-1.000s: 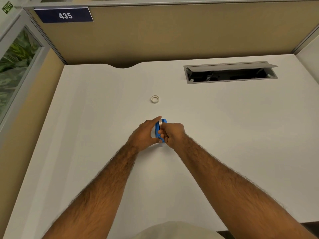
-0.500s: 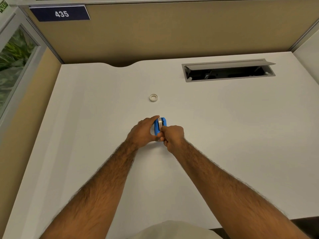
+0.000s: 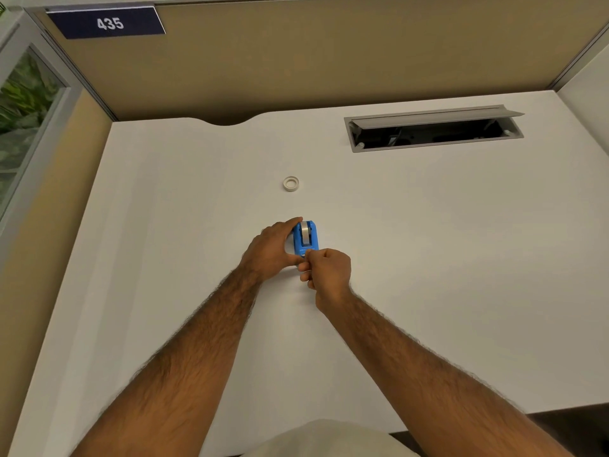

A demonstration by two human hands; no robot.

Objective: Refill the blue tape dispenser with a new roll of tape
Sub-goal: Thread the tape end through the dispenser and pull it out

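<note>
Head view looks down on the blue tape dispenser (image 3: pixel 305 238), which sits flat on the white desk (image 3: pixel 428 245) with a grey band of tape showing along its top, so a roll appears to be seated inside already. Against the dispenser's left side, the left hand (image 3: pixel 272 250) is wrapped around the body, fingers curled over the far end and thumb pressed toward the near end, steadying it. At the dispenser's near end, where the cutter would be, the right hand (image 3: pixel 328 270) has its fingers pinched together on something too small to make out, most likely the free end of the tape. Beyond the dispenser, well apart from it, a small white ring (image 3: pixel 291 184) lies flat on the desk; it looks like the spent core of an old roll. Farther back and to the right of the dispenser is an open cable tray (image 3: pixel 434 130) set into the desk, and a tan partition (image 3: pixel 329 54) with a plate reading 435 stands behind.

Judging from this, the remaining step is threading the tape end over the cutter. The risk is that a pull at an angle lets the strip fold and stick to itself or to the fingers, or that a hard tug lifts the light dispenser if the left hand's hold slackens.
</note>
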